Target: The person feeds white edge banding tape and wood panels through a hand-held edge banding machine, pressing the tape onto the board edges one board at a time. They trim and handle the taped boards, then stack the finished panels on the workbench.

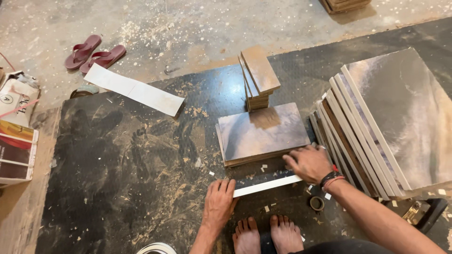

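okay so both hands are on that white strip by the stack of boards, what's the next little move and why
Probably lift the white strip up against the front edge of the laminated board stack. The strip lies flat on the dark mat, parallel to that bare edge and just short of it, with the left hand pinning one end and the right hand at the other.

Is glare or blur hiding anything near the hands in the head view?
Head view: sharp overall; pale sheen on the leaning boards and flat board stack, no detail lost; left hand and right hand on the white strip are crisp, evenly lit; shadows soft.
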